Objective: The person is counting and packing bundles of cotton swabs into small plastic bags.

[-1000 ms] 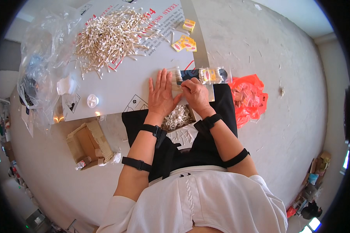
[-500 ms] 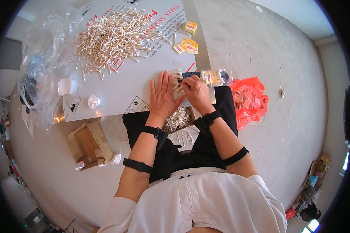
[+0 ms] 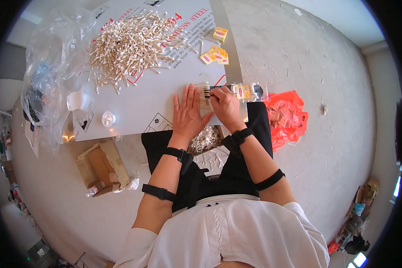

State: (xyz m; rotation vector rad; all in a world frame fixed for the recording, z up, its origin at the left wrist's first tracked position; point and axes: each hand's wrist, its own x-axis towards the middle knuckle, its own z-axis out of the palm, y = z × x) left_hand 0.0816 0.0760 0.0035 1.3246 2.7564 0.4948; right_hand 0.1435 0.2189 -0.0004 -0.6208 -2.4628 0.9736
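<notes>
Grip of the right hand (image 3: 226,108) is narrow, fingers curled in with knuckles up; the fingertips are hidden, so whether they pinch anything I cannot tell. The left hand (image 3: 186,111) lies flat and palm down, its grip wide, thumb spread toward the right hand. Between them, at the left hand's two o'clock and the right hand's ten, a row of cotton swabs (image 3: 205,102) lies on the tabletop (image 3: 134,105). At the right hand's two o'clock is a clear swab packet (image 3: 244,92) with a yellow card in it.

Measured from both hands together, a large swab heap (image 3: 134,49) spreads at about ten to eleven o'clock. Overlapping yellow cards (image 3: 215,55) lie at twelve, with a small yellow box (image 3: 220,33) just beyond. A small round tub (image 3: 108,119) stands at nine, and crumpled clear plastic (image 3: 49,78) well apart toward ten. At six, below the tabletop edge, a box of loose swabs (image 3: 204,140) shows. An orange-red bag (image 3: 295,107) sits at three, and an open cardboard box (image 3: 100,163) at eight.
</notes>
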